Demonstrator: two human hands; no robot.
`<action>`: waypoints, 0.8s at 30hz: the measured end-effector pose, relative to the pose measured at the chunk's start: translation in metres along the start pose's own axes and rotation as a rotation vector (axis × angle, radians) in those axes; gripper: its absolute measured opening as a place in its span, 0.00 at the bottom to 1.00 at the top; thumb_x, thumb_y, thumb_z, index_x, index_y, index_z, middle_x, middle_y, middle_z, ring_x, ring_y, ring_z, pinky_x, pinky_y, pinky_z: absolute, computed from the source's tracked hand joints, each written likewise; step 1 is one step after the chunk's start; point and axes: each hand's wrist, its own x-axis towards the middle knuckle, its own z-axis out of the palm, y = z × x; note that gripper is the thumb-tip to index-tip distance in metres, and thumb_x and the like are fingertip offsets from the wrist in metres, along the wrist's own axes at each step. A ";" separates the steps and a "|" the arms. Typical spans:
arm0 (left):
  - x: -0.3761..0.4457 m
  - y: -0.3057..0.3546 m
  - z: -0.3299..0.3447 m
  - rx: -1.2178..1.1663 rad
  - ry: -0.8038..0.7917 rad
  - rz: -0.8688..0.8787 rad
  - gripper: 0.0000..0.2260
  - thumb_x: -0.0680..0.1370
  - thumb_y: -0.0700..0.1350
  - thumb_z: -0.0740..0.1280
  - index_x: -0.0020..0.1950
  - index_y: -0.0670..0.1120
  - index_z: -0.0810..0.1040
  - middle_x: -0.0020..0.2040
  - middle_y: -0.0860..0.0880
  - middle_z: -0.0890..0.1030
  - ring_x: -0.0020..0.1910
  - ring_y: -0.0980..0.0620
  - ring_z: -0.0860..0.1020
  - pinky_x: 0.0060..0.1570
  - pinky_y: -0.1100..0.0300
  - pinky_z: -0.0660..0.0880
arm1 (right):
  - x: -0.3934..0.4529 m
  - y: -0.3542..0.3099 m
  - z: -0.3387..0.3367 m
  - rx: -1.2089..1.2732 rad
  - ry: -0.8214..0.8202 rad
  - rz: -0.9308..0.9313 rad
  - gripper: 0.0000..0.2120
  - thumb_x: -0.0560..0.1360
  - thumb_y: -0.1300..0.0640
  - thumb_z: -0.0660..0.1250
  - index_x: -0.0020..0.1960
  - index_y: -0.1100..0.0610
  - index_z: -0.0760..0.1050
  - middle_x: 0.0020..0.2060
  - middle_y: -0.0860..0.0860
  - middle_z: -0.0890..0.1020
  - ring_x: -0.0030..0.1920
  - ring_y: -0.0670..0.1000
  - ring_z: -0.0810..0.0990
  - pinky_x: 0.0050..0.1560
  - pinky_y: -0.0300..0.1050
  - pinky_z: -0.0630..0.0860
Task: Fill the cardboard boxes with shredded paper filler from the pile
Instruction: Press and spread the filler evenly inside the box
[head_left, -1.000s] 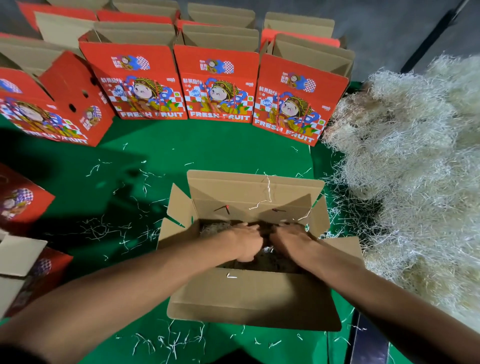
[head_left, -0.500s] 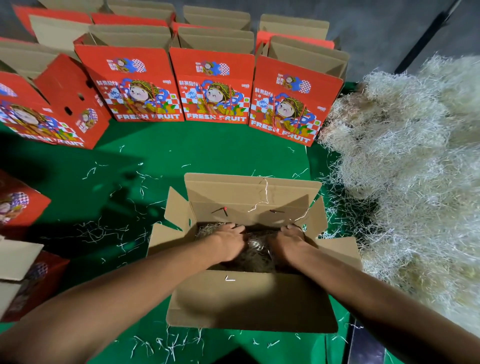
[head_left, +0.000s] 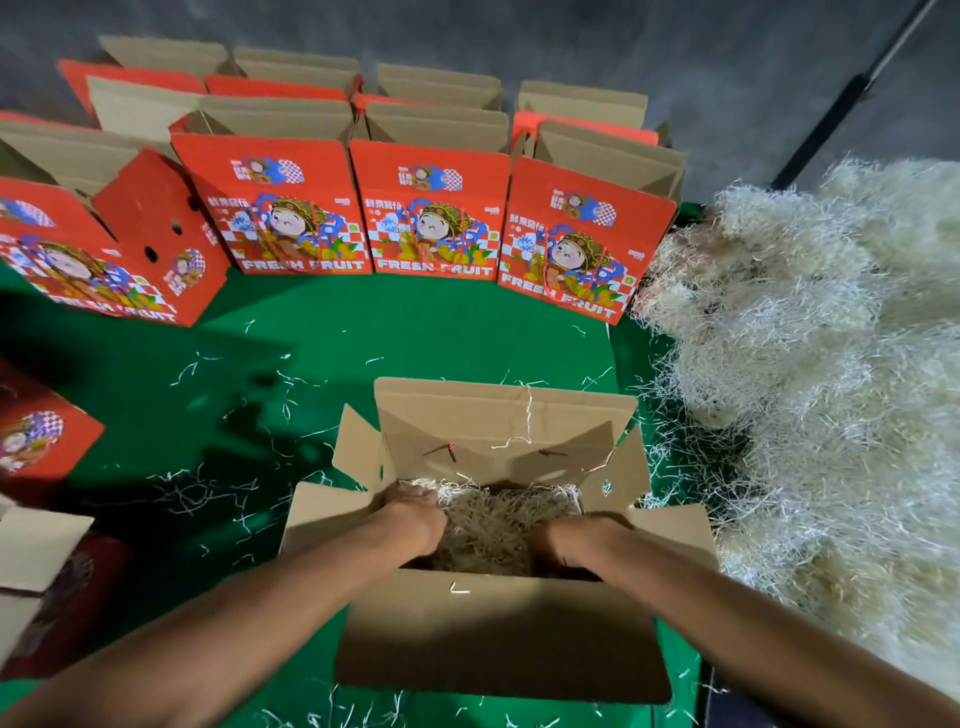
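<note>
An open brown cardboard box (head_left: 498, 644) stands on the green mat in front of me with its flaps spread. Pale shredded paper filler (head_left: 506, 525) covers its bottom. Both my hands are inside the box. My left hand (head_left: 415, 519) presses into the filler at the box's left side. At the right side, my right hand (head_left: 571, 540) pushes down on the filler, its fingertips sunk in shadow behind the near wall. The big pile of shredded paper (head_left: 810, 395) lies to the right of the box.
A row of red "FRESH FRUIT" boxes (head_left: 436, 208) with open tops stands at the back, with more behind them and another (head_left: 104, 260) at the left. Further boxes (head_left: 36, 431) lie at the left edge. Loose paper strands litter the green mat (head_left: 415, 332).
My hands have spread apart inside the box, the left toward the left wall and the right toward the right wall, uncovering filler between them. The view has tilted down slightly.
</note>
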 end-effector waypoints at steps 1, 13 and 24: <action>-0.001 0.001 -0.001 0.013 0.013 0.004 0.21 0.80 0.37 0.60 0.74 0.45 0.70 0.76 0.44 0.64 0.76 0.41 0.61 0.72 0.41 0.63 | -0.001 0.002 0.000 -0.029 0.015 -0.020 0.13 0.81 0.59 0.59 0.63 0.59 0.76 0.61 0.57 0.79 0.53 0.55 0.77 0.50 0.47 0.70; 0.014 0.000 0.002 -0.135 0.139 0.000 0.22 0.80 0.42 0.62 0.75 0.43 0.68 0.77 0.42 0.64 0.76 0.43 0.62 0.75 0.49 0.58 | 0.017 -0.036 -0.013 0.215 0.320 -0.267 0.16 0.82 0.54 0.60 0.69 0.51 0.71 0.66 0.55 0.76 0.63 0.56 0.76 0.67 0.51 0.71; 0.017 0.002 -0.001 -0.236 0.198 -0.054 0.26 0.77 0.38 0.66 0.75 0.42 0.66 0.73 0.41 0.70 0.72 0.42 0.68 0.72 0.47 0.64 | 0.000 -0.007 -0.026 0.144 0.488 -0.075 0.14 0.75 0.62 0.65 0.59 0.52 0.79 0.56 0.54 0.82 0.55 0.57 0.81 0.60 0.49 0.76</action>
